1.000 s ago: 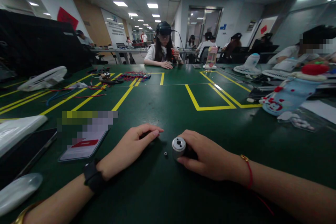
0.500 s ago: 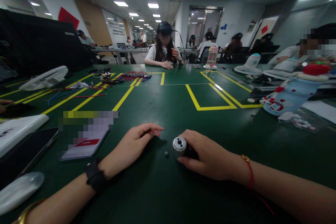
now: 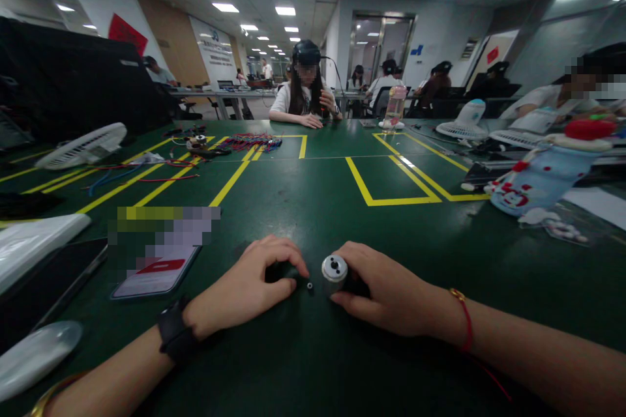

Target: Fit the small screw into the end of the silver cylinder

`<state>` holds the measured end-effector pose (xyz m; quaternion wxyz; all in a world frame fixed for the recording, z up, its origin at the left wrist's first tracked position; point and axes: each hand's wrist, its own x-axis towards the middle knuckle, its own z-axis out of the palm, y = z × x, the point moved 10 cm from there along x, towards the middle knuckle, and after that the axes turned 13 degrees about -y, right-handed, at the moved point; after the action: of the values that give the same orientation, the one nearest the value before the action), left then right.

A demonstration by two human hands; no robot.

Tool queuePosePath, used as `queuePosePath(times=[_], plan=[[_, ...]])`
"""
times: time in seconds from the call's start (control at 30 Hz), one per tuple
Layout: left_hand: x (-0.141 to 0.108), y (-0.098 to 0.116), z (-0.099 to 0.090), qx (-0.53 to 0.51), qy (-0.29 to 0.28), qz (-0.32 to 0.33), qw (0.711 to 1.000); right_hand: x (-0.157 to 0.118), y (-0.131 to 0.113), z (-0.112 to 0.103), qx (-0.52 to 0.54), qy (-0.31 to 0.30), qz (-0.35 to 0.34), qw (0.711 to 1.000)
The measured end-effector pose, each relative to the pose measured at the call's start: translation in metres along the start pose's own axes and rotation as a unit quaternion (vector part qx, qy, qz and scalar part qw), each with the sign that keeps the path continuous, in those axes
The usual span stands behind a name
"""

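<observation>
- The tabletop (image 3: 313, 208) ran green and wide ahead of both hands, with bare room out to the yellow box (image 3: 391, 179) of tape.
- To the left, a phone (image 3: 156, 273) lay near the left forearm, and a white mouse (image 3: 34, 355) sat at the near left edge.
- To the right, a blue plush bottle (image 3: 538, 179) lay well apart from the hands.
- The left hand (image 3: 249, 283) lay curled on the tabletop, thumb and forefinger narrowed to a pinch just beside a tiny black nut (image 3: 310, 286); whether they touched it could not be told.
- The right hand (image 3: 386, 290) was wrapped around a small silver motor (image 3: 334, 270), its round end facing left.
- The nut lay between the two hands, just beside the motor.
</observation>
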<state>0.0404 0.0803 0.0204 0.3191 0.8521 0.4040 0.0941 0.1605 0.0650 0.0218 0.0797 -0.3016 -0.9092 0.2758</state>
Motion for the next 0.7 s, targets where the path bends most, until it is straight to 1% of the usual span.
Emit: queuePosePath(times=[0.2, 0.53, 0.6, 0.7], plan=[[0.0001, 0.0039, 0.0046, 0.042, -0.007, 0.0, 0.999, -0.0003, -0.0002, 0.0003, -0.001, -0.002, -0.002, 1.0], [0.0031, 0.0039, 0.0066, 0.046, -0.006, -0.011, 0.999, 0.0, -0.001, -0.0002, -0.005, -0.003, -0.004, 1.0], [0.0035, 0.0048, 0.0058, 0.035, -0.005, -0.005, 0.999, 0.0, -0.0011, -0.0002, -0.006, -0.003, -0.001, 1.0], [0.0026, 0.009, 0.0005, -0.024, 0.013, 0.011, 1.0, 0.0002, -0.0008, 0.0, -0.007, -0.003, 0.001, 1.0]])
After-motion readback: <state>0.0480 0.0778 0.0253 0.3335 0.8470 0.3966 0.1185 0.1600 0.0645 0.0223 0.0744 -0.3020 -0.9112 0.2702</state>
